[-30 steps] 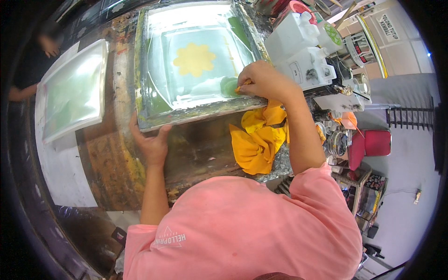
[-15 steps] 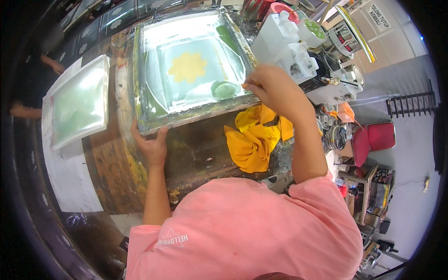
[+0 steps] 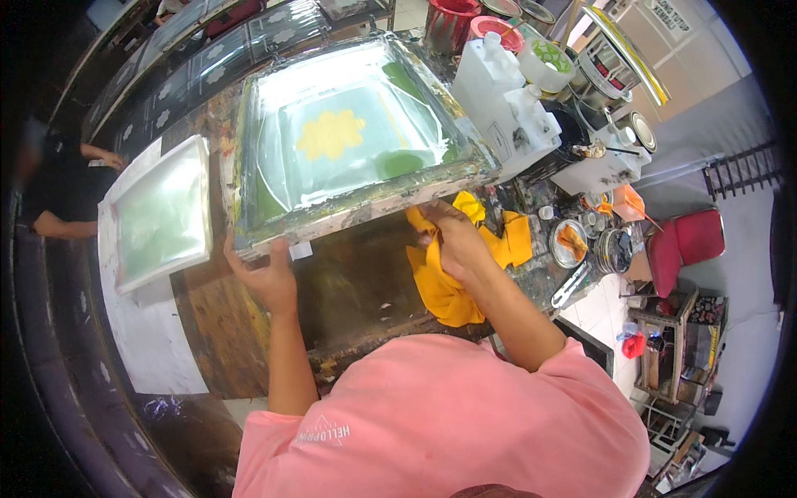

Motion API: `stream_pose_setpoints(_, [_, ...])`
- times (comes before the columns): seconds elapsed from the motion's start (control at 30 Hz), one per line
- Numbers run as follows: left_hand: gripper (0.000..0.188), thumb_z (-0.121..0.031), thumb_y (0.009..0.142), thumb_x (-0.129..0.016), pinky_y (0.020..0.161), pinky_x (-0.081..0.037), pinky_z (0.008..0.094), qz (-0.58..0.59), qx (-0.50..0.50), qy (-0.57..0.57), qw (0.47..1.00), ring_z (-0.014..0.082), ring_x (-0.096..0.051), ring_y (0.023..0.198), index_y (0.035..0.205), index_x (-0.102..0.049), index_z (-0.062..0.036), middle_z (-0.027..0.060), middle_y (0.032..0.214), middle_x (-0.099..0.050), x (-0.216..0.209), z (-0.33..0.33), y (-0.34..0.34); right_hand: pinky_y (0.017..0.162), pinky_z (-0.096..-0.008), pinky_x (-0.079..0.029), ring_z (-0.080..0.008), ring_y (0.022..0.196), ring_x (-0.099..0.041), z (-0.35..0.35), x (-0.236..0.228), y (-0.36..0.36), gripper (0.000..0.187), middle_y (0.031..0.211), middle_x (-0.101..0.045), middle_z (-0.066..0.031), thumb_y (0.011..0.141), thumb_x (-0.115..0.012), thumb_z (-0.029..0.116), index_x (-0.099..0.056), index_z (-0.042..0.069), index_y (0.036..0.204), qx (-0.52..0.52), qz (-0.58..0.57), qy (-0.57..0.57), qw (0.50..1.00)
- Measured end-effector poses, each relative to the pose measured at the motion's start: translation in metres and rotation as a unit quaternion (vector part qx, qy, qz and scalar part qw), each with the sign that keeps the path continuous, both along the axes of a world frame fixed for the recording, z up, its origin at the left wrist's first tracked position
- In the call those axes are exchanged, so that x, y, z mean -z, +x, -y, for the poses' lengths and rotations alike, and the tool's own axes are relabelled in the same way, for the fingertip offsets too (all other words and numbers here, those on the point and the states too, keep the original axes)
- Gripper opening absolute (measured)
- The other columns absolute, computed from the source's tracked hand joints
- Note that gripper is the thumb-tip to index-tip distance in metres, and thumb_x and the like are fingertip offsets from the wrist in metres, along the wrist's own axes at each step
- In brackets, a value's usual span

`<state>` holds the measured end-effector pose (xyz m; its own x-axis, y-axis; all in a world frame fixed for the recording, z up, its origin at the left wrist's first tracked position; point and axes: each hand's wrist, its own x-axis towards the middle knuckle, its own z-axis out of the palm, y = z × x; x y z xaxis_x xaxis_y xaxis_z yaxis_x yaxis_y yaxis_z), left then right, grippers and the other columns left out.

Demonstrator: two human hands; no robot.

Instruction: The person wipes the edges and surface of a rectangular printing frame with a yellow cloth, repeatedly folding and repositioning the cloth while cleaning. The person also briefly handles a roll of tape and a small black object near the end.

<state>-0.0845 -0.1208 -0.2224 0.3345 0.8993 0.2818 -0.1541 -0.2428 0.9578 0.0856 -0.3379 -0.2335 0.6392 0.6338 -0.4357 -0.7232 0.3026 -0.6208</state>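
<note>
A screen printing frame with a yellow flower shape in its mesh is raised at its near edge above the worktable. My left hand grips its near left corner, thumb up on the front face and fingers running under it. Just below the near right part of the frame, my right hand is closed on a bunched yellow cloth. Part of the cloth spreads out on the table to the right and under my hand.
To the left, a second screen frame lies on white paper, with another person's arms beyond it. White jugs, paint cans and a small bowl crowd the right side. A red chair stands farther right.
My right hand has come down from the frame's right side and taken hold of the yellow cloth. The near edge of the frame appears lifted more, with my left hand still on its corner.
</note>
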Motion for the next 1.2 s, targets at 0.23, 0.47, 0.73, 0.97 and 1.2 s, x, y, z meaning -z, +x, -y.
stream_pose_setpoints(0.23, [0.083, -0.03, 0.079, -0.085, 0.103, -0.042, 0.0381, -0.02, 0.009, 0.061, 0.998, 0.0238, -0.052, 0.118, 0.14, -0.038, 0.0006, 0.0132, 0.13, -0.049, 0.018, -0.005, -0.008, 0.069, -0.0333, -0.048, -0.018, 0.081, -0.055, -0.029, 0.016, 0.01, 0.012, 0.094, -0.06, -0.0041, 0.098, -0.057, 0.018, -0.057, 0.011, 0.108, 0.079, -0.117, 0.102, 0.985])
stream_pose_setpoints(0.47, [0.09, -0.038, 0.073, -0.089, 0.097, -0.048, 0.0362, 0.004, 0.02, 0.005, 1.0, 0.0222, -0.055, 0.113, 0.137, -0.038, -0.0006, 0.0115, 0.126, -0.051, 0.021, 0.001, -0.009, 0.074, -0.0355, -0.05, -0.0177, 0.088, -0.057, -0.019, 0.028, 0.008, 0.019, 0.103, -0.061, -0.0038, 0.1, -0.058, 0.025, -0.057, 0.013, 0.114, 0.005, -0.123, 0.106, 0.987])
stream_pose_setpoints(0.73, [0.092, -0.042, 0.071, -0.089, 0.09, -0.053, 0.0356, -0.019, 0.017, 0.023, 0.999, 0.0213, -0.059, 0.106, 0.136, -0.038, -0.0011, 0.0118, 0.121, -0.053, 0.015, 0.002, -0.009, 0.074, -0.035, -0.052, -0.0171, 0.087, -0.059, -0.033, 0.012, 0.015, 0.018, 0.101, -0.061, -0.004, 0.1, -0.055, 0.025, -0.057, 0.013, 0.113, 0.068, -0.121, 0.049, 0.989])
stream_pose_setpoints(0.97, [0.088, -0.035, 0.074, -0.089, 0.091, -0.053, 0.0361, -0.001, 0.028, 0.027, 0.999, 0.0221, -0.059, 0.106, 0.136, -0.038, -0.0005, 0.0119, 0.122, -0.054, 0.019, -0.001, -0.011, 0.073, -0.0338, -0.053, -0.0166, 0.086, -0.061, -0.006, 0.024, 0.023, 0.018, 0.098, -0.061, -0.0042, 0.099, -0.058, 0.024, -0.056, 0.012, 0.112, 0.019, -0.151, 0.136, 0.979])
stream_pose_setpoints(1.2, [0.087, -0.034, 0.074, -0.089, 0.093, -0.051, 0.0363, -0.016, 0.015, 0.039, 0.999, 0.0218, -0.058, 0.108, 0.136, -0.039, 0.0001, 0.0114, 0.123, -0.053, 0.013, 0.0, -0.01, 0.068, -0.0334, -0.053, -0.018, 0.08, -0.059, -0.024, 0.035, 0.022, 0.016, 0.096, -0.062, -0.0048, 0.099, -0.056, 0.023, -0.058, 0.012, 0.111, -0.074, -0.128, 0.239, 0.96])
